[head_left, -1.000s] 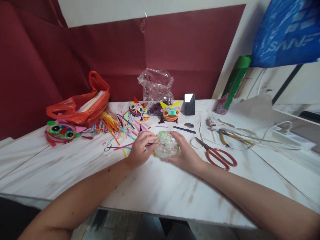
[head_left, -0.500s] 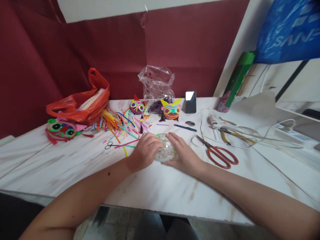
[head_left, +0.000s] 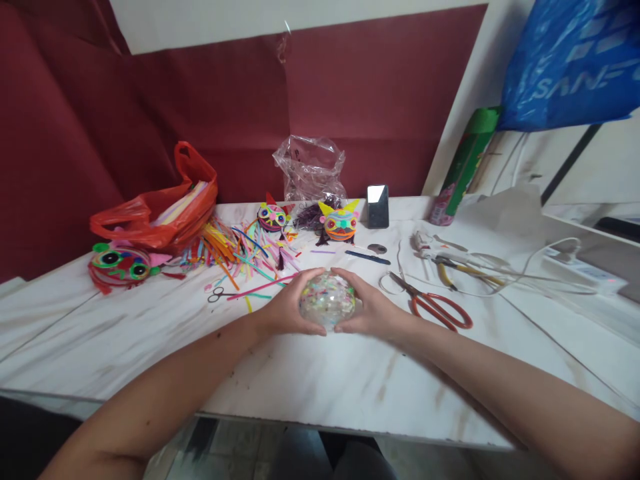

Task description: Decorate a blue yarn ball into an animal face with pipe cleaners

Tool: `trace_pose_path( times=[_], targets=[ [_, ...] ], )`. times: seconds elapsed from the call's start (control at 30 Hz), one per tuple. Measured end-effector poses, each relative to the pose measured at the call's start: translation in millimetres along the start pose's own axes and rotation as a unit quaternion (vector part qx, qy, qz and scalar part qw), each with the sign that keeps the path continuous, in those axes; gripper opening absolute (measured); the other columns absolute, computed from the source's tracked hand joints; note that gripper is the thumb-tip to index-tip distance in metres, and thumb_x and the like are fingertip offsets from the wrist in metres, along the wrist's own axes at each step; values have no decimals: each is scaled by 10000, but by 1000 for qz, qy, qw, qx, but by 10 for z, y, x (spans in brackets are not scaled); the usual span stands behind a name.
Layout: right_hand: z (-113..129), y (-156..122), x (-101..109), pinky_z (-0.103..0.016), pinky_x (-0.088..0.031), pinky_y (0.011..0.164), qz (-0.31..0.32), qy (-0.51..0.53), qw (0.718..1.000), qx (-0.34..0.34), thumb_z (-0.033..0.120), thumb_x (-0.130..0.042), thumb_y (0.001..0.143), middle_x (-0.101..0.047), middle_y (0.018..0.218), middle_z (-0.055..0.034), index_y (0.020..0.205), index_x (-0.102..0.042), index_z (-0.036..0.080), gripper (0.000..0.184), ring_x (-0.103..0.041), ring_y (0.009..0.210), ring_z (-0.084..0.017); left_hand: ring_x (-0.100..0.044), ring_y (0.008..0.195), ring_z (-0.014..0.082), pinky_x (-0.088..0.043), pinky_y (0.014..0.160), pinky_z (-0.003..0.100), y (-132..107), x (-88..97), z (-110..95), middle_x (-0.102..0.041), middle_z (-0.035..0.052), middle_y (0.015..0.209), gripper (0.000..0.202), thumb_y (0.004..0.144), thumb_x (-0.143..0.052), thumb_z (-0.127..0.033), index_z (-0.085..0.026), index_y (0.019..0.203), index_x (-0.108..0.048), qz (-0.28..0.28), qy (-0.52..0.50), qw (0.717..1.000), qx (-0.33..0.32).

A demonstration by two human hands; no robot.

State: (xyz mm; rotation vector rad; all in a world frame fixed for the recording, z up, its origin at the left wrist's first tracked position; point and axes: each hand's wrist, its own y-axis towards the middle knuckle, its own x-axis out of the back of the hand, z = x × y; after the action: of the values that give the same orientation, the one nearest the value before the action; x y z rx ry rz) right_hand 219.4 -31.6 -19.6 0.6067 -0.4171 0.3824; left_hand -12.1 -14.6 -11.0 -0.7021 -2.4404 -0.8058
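Observation:
A clear plastic ball [head_left: 327, 301] filled with many-coloured bits is held just above the white marbled table [head_left: 320, 380]. My left hand [head_left: 285, 307] cups its left side with the fingers curled round it. My right hand [head_left: 367, 307] cups its right side the same way. The thumbs meet over the top of the ball. Small black scissors [head_left: 218, 295] lie left of my left hand, and red-handled scissors [head_left: 434, 307] lie right of my right hand.
Coloured strips [head_left: 240, 253] spread behind the hands beside a red bag [head_left: 160, 210]. Three painted round figures [head_left: 120, 262] [head_left: 273, 217] [head_left: 341, 225], a clear bag [head_left: 310, 170], a phone [head_left: 378, 206], a green can [head_left: 463, 167], pliers [head_left: 450, 270] and white cables [head_left: 530, 273] lie further back and right.
The ball was resting on the table with my hands working around it; now both hands have closed on its sides and lifted it slightly toward me.

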Motion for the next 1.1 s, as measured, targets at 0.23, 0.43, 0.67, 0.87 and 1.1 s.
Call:
trace_pose_path(
  times=[0.23,0.43,0.67,0.87,1.1],
  targets=[
    [23,22,-18,-429,-494,959,-15,64,997,-29,470,-819,618,-340,1487,-175,1471,-252,238,1050,-514,1230,-304,-460,1275,366,-371,1062,498,48,-26,-73,-454,176,1384,1086,479,-878,-460,-206,1374,-318,-75,-227,967,87],
    [46,23,-73,-415,-491,965,-31,64,997,-24,428,-806,648,-329,1496,-161,1488,-204,251,1049,-456,1287,-299,-538,1196,350,-435,997,489,56,-124,-64,-557,150,1309,938,529,-845,-481,-209,1317,-414,-97,-401,901,135],
    [-11,17,-71,-413,-551,842,-39,33,999,-15,382,-800,666,-345,1483,-163,1487,-213,287,1014,-527,1174,-279,-552,1202,313,-487,937,453,88,-65,-53,-585,113,1323,653,747,-604,-618,-220,1259,-526,-76,-480,858,166],
    [11,13,-68,-389,-563,802,-46,23,998,-20,354,-781,689,-408,1440,-157,1465,-269,276,933,-556,1126,-259,-563,1180,329,-538,820,460,97,-49,-43,-555,110,1364,680,782,-524,-659,-261,1329,-458,-80,-497,843,187],
    [-2,21,-83,-396,-557,794,-58,19,998,-9,363,-753,716,-433,1425,-157,1450,-287,267,874,-570,1118,-263,-580,1154,328,-541,803,470,84,-33,-28,-588,120,1317,694,793,-468,-700,-264,1333,-443,-71,-511,830,211]
  ],
)
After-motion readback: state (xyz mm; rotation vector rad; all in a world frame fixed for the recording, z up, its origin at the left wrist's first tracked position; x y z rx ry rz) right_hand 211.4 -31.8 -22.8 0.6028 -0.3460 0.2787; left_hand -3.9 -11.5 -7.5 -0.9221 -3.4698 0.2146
